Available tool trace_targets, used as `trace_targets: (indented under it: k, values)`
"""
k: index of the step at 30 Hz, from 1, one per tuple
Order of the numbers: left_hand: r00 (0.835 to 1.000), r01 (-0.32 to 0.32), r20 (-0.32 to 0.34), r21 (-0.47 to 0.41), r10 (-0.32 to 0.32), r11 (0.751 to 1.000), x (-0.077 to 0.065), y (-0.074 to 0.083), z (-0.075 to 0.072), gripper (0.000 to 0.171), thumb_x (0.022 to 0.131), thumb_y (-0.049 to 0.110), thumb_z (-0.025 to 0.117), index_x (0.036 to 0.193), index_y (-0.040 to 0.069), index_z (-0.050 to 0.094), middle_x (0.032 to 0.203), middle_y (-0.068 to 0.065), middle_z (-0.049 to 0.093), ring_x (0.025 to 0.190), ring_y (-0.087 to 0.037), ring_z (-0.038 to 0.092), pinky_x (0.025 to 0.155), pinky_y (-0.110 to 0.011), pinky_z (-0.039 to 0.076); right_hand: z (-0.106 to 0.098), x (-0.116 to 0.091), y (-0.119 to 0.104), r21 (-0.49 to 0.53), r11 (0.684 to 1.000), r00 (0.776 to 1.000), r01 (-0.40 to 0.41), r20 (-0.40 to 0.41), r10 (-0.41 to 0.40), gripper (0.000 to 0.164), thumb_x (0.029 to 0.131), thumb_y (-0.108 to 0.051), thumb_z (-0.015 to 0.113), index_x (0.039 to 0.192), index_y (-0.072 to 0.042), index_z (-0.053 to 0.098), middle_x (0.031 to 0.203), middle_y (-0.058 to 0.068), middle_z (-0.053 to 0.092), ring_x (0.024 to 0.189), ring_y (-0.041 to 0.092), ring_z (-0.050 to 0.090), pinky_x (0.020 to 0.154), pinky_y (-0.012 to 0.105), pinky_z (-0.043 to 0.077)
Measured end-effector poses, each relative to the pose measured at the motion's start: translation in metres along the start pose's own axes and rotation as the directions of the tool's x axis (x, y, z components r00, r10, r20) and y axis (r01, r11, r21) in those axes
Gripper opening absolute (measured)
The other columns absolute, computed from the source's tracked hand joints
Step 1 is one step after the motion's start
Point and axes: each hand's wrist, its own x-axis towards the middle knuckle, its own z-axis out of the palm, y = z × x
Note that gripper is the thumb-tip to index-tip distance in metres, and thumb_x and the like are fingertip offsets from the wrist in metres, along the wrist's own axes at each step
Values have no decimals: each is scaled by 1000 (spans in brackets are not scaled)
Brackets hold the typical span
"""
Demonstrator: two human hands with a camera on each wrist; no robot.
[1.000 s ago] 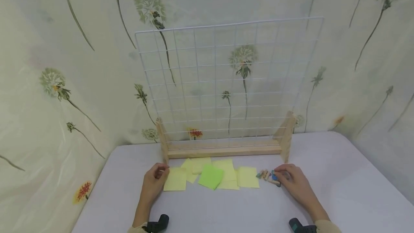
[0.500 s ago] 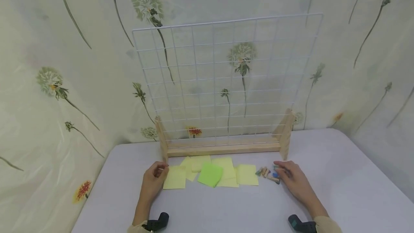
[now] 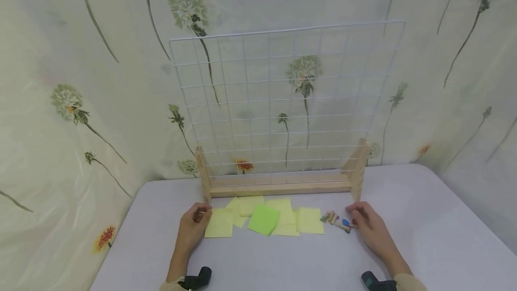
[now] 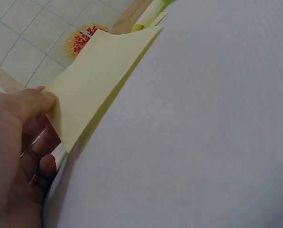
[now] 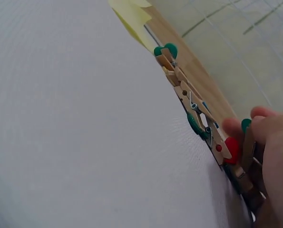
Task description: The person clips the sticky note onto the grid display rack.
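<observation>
In the head view my left hand (image 3: 194, 223) is at the left end of a row of paper notes. Its thumb and fingers pinch the edge of a pale yellow sticky note (image 4: 96, 80), lifting that side slightly off the table. On the right, my right hand (image 3: 371, 226) is beside a small pile of wooden clothespins (image 3: 335, 220) with coloured decorations. Seen from the right wrist, its thumb and fingers pinch a clothespin (image 5: 248, 147) with a green end, partly hidden by the hand. Other clothespins (image 5: 193, 107), with green and red pieces, lie just beyond the fingertips.
Behind the notes stands a white wire grid (image 3: 268, 102) in a wooden base (image 3: 278, 188). Several more yellow notes (image 3: 310, 221) and a bright green one (image 3: 263, 220) lie between the hands on the white table (image 3: 274, 264). A flower-patterned curtain (image 3: 101, 125) hangs behind.
My right hand has drawn slightly right, away from the clothespin pile, leaving more of it visible. The left hand stays at the same yellow note.
</observation>
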Motion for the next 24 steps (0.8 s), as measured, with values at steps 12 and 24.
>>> trace_targets:
  k: [12,24]
  values:
    - [1000,4,-10,-42,-4,999,1,-2,-1,12,88,19,66,100,18,66,99,-2,67,77,-10,62,66,-20,48,-5,-1,-1,66,998,988,-3,-157,13,31,100,-33,45,117,-12,58,99,7,70,90,-26,43,70,6,44]
    - [999,-10,-33,-88,7,996,4,4,3,12,88,21,66,100,19,66,101,-1,66,79,-10,62,71,-21,48,-4,-2,-5,200,979,990,-31,-130,58,32,100,-37,41,109,-15,62,75,1,56,63,9,51,56,19,45]
